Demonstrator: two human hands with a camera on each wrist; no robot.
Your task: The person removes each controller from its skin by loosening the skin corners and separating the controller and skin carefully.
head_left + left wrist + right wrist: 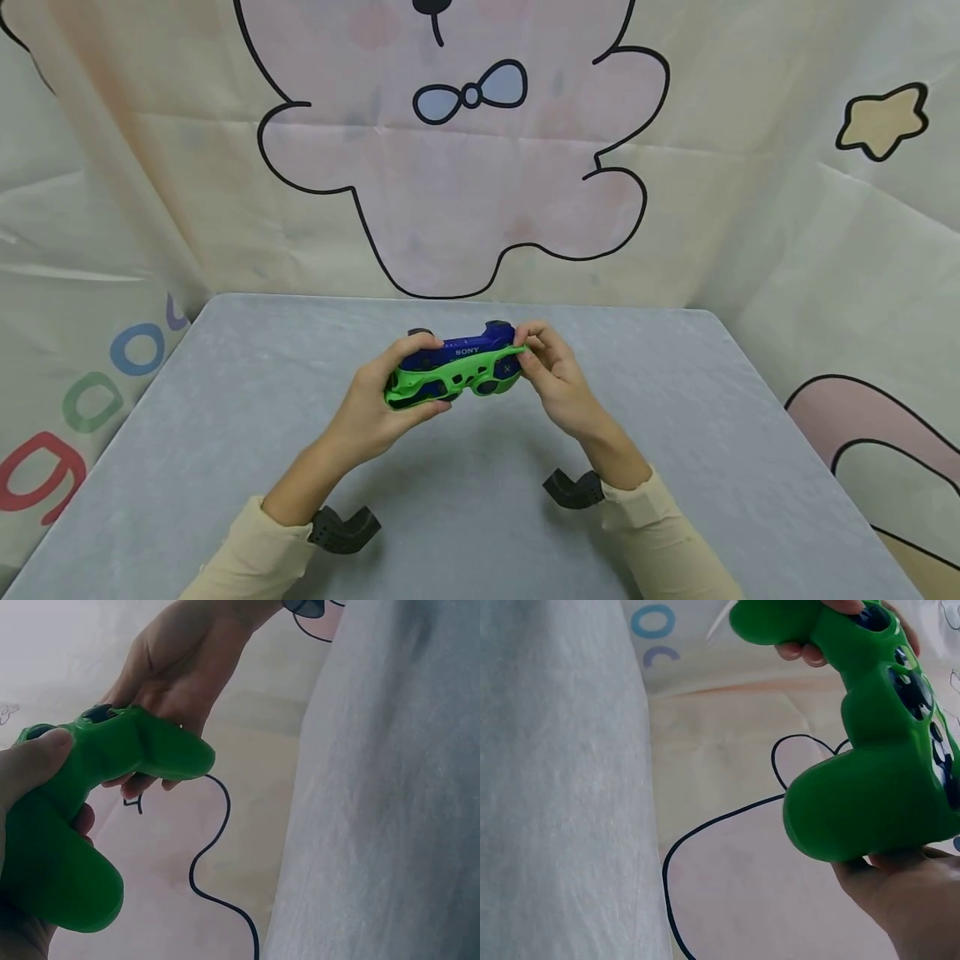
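A blue Sony game controller is held above the table, with a green, soft-looking cover over part of it. Its blue top edge with the SONY lettering is bare in the head view. My left hand grips the controller's left end, thumb and fingers on either side. At the right end, my right hand pinches the edge of the cover beside the X button. In both wrist views the green cover wraps the controller's handles. Some fingers of each hand are hidden behind the controller.
Below the hands lies a table with a light grey-blue cloth. A cream curtain with cartoon drawings hangs behind and at the sides. Dark curved mounts sit at both wrists, near the cream sleeves.
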